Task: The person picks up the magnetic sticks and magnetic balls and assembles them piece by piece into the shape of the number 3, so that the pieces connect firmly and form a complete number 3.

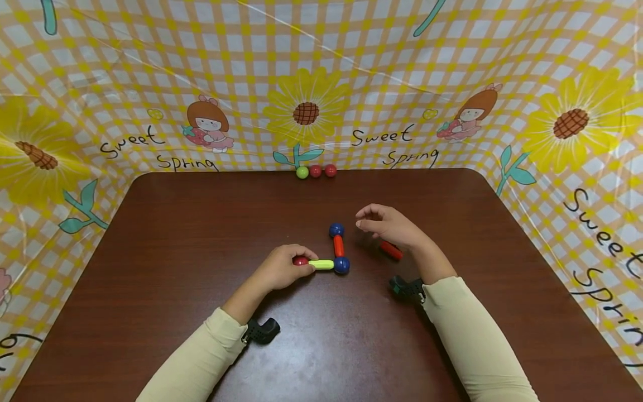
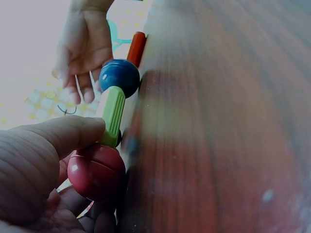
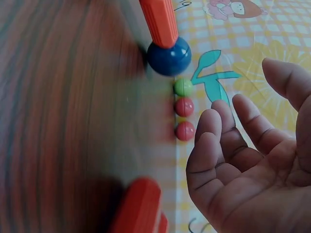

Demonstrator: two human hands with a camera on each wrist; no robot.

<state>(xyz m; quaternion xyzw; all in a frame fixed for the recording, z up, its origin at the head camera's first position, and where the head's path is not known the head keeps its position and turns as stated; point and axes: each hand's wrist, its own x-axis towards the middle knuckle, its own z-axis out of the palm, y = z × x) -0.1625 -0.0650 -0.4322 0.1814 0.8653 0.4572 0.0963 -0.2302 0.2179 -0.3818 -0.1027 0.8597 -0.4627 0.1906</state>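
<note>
My left hand [image 1: 283, 268] pinches a light green ribbed rod [image 1: 321, 264] near its joint with a red ball [image 1: 300, 261]. In the left wrist view the thumb lies on the rod, and fingers curl beneath the red ball [image 2: 97, 171]. The rod's other end meets a blue ball [image 1: 341, 265]. From that ball a red rod [image 1: 339, 246] runs away from me to a second blue ball [image 1: 336, 230]. My right hand [image 1: 392, 225] is over the table to the right of this joined shape, fingers loosely bent and holding nothing [image 3: 248, 165].
Loose red rod pieces [image 1: 390, 250] lie beneath the right wrist, partly hidden in the head view. One green ball [image 1: 302, 172] and two red balls [image 1: 323, 171] sit in a row at the table's far edge, against the checked cloth [image 1: 251, 84].
</note>
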